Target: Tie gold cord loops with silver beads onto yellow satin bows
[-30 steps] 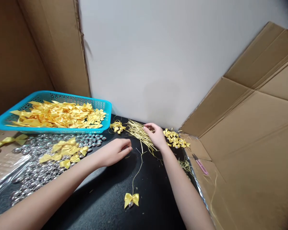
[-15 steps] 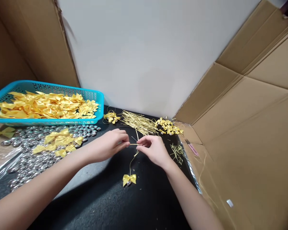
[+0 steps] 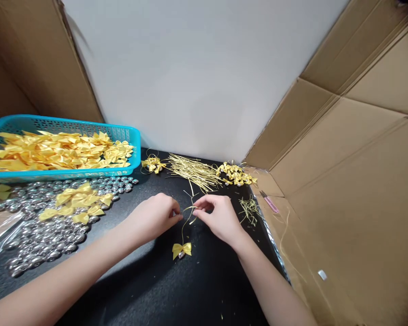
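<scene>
Beyond the yellow bow (image 3: 182, 250), the right hand (image 3: 221, 217) pinches a crosswise gold strand (image 3: 188, 208); left hand (image 3: 158, 213) narrow, its hold unclear.

- Left: blue rectangular plastic basket (image 3: 88, 173), yellow satin bows (image 3: 59, 151) inside.
- Before it: oval silver metallic beads (image 3: 56, 237).
- Between left hand (image 3: 158, 215) and right hand (image 3: 219, 217): thin gold strip (image 3: 189, 208).
- Behind: straight gold strip pile (image 3: 192, 171).
- Far right: slim pink-handled cutter (image 3: 271, 205).

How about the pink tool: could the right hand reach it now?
Likely yes: the pink tool lies uncovered, right of the right hand, though that hand seemingly pinches a gold strand.
</scene>
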`<action>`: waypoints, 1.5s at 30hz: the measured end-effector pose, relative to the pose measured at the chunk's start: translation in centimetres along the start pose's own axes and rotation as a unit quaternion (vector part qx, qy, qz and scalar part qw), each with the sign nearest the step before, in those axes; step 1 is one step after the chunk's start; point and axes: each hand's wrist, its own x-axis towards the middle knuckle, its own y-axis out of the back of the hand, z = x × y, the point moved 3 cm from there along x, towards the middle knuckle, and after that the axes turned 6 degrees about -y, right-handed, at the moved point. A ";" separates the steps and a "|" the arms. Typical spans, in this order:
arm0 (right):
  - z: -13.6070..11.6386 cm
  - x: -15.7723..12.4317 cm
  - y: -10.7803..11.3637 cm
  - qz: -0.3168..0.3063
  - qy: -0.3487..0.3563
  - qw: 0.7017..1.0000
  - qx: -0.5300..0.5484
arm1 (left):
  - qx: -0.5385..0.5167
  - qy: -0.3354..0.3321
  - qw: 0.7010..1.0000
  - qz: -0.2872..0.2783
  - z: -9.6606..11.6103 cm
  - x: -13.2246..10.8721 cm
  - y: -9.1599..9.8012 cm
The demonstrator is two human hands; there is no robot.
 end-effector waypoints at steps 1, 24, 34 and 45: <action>0.0 0.0 0.0 0.002 -0.002 1.000 -0.002 | -0.007 -0.004 1.000 -0.004 0.0 0.1 -0.2; 2.8 -1.8 0.3 0.062 -0.063 0.993 0.078 | -0.451 0.036 0.892 0.001 -0.6 0.6 -0.9; 3.4 -2.4 -0.5 0.068 -0.011 0.996 -0.050 | -0.445 0.046 0.894 0.020 -0.2 0.3 -0.8; 4.7 -2.2 -1.5 0.097 -0.176 0.929 0.310 | -0.331 0.072 0.926 0.167 -0.7 0.3 -1.9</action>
